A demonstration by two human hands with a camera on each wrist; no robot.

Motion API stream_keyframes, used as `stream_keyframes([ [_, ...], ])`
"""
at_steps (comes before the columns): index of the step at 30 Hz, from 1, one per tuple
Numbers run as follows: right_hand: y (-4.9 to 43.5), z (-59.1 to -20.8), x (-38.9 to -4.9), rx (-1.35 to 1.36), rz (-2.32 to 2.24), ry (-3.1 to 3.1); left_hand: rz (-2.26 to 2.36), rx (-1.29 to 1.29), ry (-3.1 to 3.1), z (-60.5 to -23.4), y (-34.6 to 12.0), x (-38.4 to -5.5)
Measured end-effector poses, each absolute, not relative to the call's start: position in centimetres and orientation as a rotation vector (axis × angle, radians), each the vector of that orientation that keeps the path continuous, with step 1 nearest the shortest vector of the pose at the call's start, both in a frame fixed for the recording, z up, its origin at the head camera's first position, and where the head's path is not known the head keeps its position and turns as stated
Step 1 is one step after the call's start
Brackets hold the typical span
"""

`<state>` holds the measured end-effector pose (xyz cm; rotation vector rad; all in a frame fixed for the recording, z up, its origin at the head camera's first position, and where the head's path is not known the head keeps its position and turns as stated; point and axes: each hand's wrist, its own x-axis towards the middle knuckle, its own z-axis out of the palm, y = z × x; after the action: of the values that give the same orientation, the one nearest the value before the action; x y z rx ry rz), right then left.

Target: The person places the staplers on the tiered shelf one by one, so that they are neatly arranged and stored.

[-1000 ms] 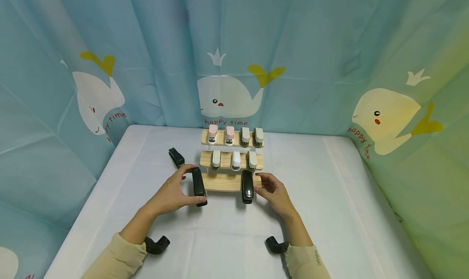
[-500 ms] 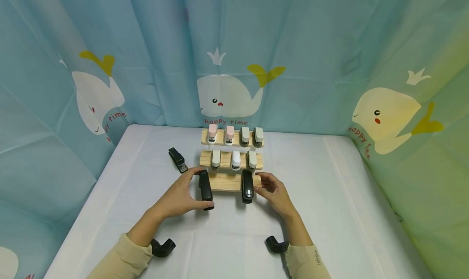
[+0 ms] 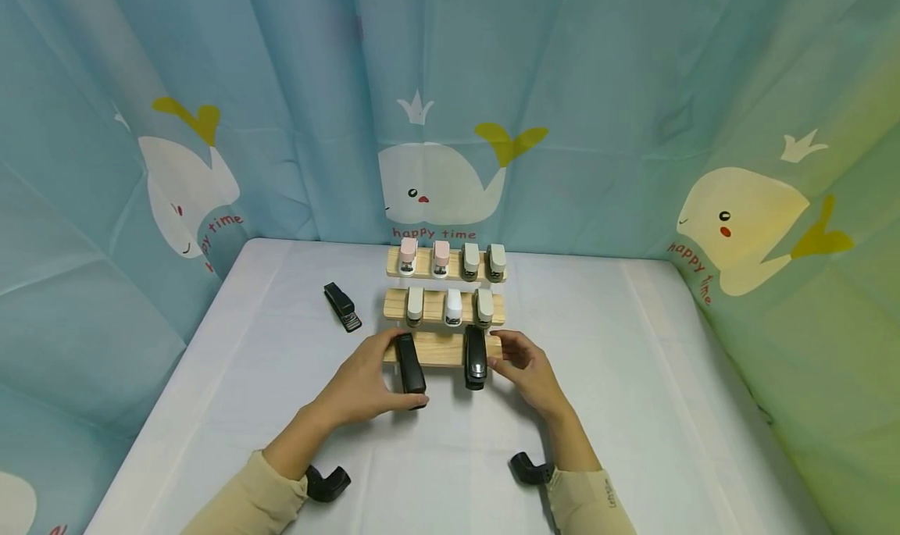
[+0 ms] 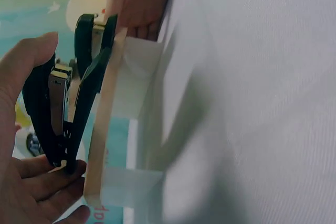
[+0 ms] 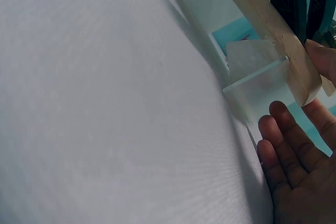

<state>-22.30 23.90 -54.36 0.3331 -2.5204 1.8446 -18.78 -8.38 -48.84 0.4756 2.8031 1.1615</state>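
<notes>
My left hand (image 3: 358,383) grips a black stapler (image 3: 411,363) lengthwise, thumb at its near end and fingers at its far end. It is over the left part of the lowest shelf (image 3: 444,349) of a tiered wooden rack. In the left wrist view the jaws of this stapler (image 4: 90,85) spread apart, its base close beside the board; whether they touch I cannot tell. A second black stapler (image 3: 475,357) stands on the shelf's right part. Next to it my right hand (image 3: 530,375) pinches the board's right end, thumb above and index finger below in the right wrist view.
A loose black stapler (image 3: 342,307) lies on the white table (image 3: 633,379), left of the rack. Small pale and pink staplers stand on the middle shelf (image 3: 433,304) and top shelf (image 3: 423,265). Black curved pieces (image 3: 327,484) sit by both wrists. A whale-print curtain (image 3: 591,191) surrounds the table.
My left hand has carried the black stapler rightward and slightly nearer, from the shelf's left end to over its left part. The loose stapler has come fully into sight. My right hand stays put.
</notes>
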Motion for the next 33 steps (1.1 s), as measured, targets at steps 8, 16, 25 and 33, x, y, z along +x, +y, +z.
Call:
stream_keyframes([
  [8,23.8,-54.4,-22.4,0.316,1.850,-2.529,1.144,0.527,2.859,-49.2,-7.4,-18.8],
  [16,23.9,-54.6,-22.5,0.314,1.853,-2.528,1.171,0.526,2.881,-49.6,-6.4,-18.9],
  [25,23.9,-54.6,-22.4,0.318,1.857,-2.526,1.207,0.532,2.886,-50.2,-5.6,-19.0],
  [33,23.9,-54.6,-22.4,0.307,1.842,-2.531,1.129,0.539,2.879,-50.4,-5.2,-19.0],
])
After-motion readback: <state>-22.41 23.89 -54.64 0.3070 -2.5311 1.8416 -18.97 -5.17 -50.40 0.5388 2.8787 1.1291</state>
